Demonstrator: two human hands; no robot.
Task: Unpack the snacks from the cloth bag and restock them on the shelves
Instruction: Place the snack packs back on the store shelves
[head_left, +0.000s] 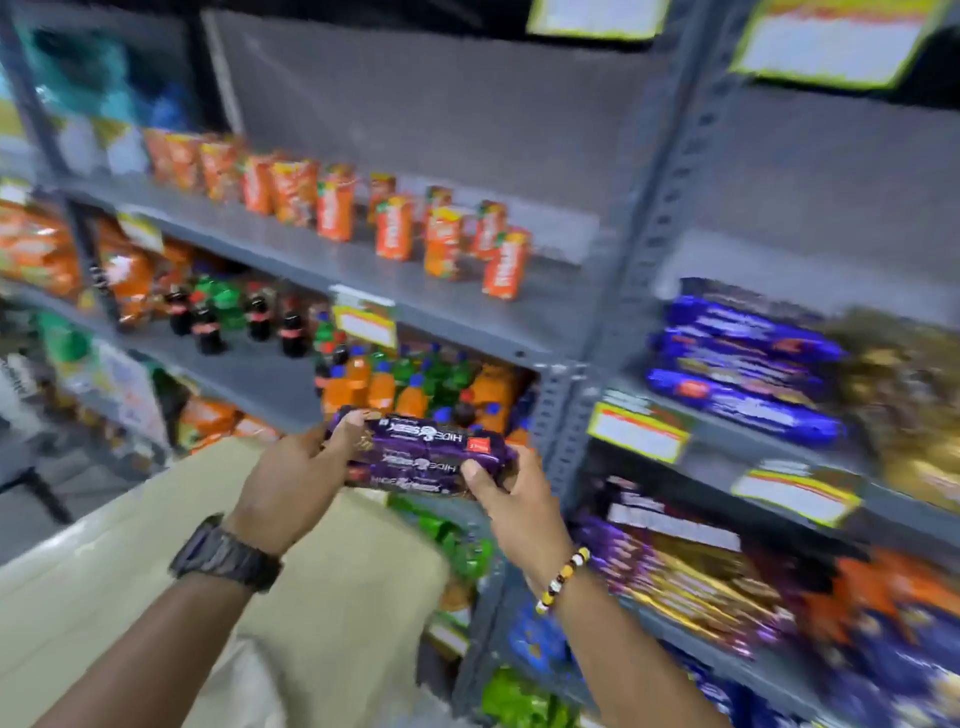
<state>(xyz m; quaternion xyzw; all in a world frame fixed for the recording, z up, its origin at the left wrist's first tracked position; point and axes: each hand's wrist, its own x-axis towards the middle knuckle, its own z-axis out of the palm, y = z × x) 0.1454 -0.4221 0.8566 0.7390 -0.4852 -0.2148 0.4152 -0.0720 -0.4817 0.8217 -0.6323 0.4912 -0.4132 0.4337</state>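
Both my hands hold a stack of purple biscuit packs (423, 454) in front of the grey metal shelves (467, 312). My left hand (296, 483), with a dark watch on the wrist, grips the stack's left end. My right hand (514, 499), with a beaded bracelet on the wrist, grips the right end from below. The packs are upside down to me and lie flat. A beige cloth bag (291, 587) spreads out below my left arm. The view is blurred by motion.
Orange juice cartons (441, 241) stand on the upper shelf, with bare shelf to their right. Small soda bottles (249, 317) and orange and green bottles (405, 384) fill the shelf below. On the right rack lie blue biscuit packs (743, 364) and purple and gold packs (675, 566).
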